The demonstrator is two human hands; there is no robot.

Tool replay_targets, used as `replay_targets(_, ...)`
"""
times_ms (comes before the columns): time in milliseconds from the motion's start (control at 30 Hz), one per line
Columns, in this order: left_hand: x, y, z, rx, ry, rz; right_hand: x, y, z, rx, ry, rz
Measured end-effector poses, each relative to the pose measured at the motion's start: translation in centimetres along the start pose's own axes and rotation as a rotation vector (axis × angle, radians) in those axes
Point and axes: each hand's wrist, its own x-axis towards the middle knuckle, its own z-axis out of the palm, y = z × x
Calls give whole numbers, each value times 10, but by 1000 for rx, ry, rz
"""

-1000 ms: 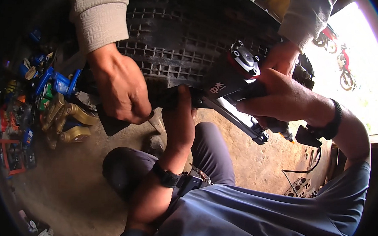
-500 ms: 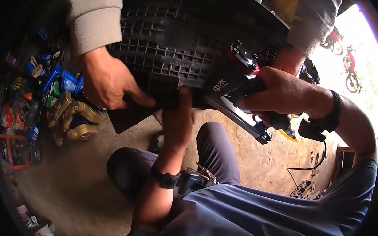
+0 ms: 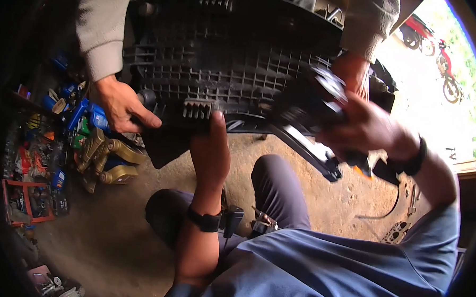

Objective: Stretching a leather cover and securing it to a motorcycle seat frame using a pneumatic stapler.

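A black plastic seat base [image 3: 242, 58] with a ribbed grid lies underside up in front of me. My left hand [image 3: 211, 152] grips its near edge, thumb on top beside a grooved rubber pad [image 3: 198, 109], other fingers hidden below. Dark cover material [image 3: 166, 145] hangs over that edge. My right hand [image 3: 358, 127] holds a black and red staple gun [image 3: 304, 101], blurred by motion, with its long magazine [image 3: 307, 149] slanting down right. The gun's nose is near the seat's edge; whether it touches, I cannot tell. A co-worker's hand [image 3: 124, 105] rests at the seat's left edge.
The co-worker's other hand [image 3: 353, 74] is at the seat's right end, close behind the staple gun. On the left floor lie gold bottles [image 3: 118, 162], blue bottles [image 3: 80, 112] and a red crate [image 3: 31, 203]. Motorcycles [image 3: 448, 75] stand outside at the right.
The seat base appears shifted left and more of its underside shows. The co-worker's left-side hand has opened and moved left. My right hand and the staple gun are blurred, moving slightly.
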Motion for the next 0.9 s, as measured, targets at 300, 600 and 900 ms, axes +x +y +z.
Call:
replay_targets(300,-3,4,0,-322,-97,-337,-89,356,117,-234,82,213)
replay_targets(600,-1,31,-8,-246,-98,-416,-53,560,292,-716,402,225)
replay_targets(900,0,40,-22,-302,-212,-391,-43,299,181,-317,728,-211)
